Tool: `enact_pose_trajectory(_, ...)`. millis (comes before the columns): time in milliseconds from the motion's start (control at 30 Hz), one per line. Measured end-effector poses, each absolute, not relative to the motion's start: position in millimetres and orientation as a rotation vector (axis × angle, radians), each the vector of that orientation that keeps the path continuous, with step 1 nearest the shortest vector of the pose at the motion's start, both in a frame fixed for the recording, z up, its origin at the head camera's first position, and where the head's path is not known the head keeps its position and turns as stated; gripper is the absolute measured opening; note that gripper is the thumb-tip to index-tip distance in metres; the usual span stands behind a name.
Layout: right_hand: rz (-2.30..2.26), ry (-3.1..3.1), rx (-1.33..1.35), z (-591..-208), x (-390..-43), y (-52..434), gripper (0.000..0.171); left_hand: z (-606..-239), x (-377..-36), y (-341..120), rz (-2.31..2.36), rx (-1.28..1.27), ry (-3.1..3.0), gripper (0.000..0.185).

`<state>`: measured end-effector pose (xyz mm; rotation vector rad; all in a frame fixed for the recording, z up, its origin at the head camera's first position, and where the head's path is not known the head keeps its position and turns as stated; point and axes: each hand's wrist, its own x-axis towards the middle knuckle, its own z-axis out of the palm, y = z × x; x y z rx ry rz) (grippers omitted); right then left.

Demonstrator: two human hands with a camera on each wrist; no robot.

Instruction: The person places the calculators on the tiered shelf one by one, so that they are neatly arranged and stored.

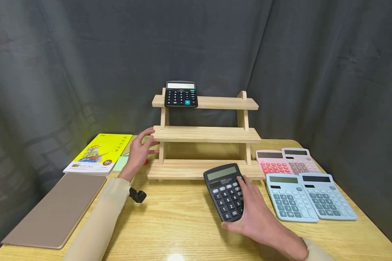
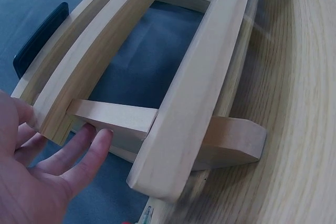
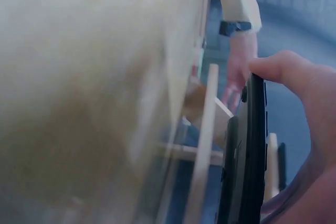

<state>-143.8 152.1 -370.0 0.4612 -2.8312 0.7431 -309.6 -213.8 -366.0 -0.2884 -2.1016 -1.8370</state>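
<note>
So the black calculator (image 1: 223, 192) is gripped in the right hand (image 1: 256, 214), thumb at its bottom edge, fingers along its right edge, and it's held tilted in front of the bottom shelf (image 1: 179, 169). The left hand (image 1: 138, 152) is placed, fingers loosely extended, by the left end of the middle shelf (image 1: 205, 134); real grip pressure can't be told. A wide strip of tabletop (image 1: 170, 214) is left between the forearms. The right side's kinda hemmed in by blue calculators (image 1: 287, 197), and the left is bordered by a brown notebook (image 1: 53, 210).
</note>
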Motion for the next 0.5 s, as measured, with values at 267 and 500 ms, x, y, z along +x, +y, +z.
enact_pose_trajectory(267,0.754,-2.744,0.456,-333,-172,163,0.136,-367,-310,-215,-1.826,-0.307,-2.101,0.044)
enact_pose_trajectory(500,0.676,-2.658,0.488,-302,-209,167,0.133,-368,-310,-216,-1.825,-0.302,-2.101,0.044)
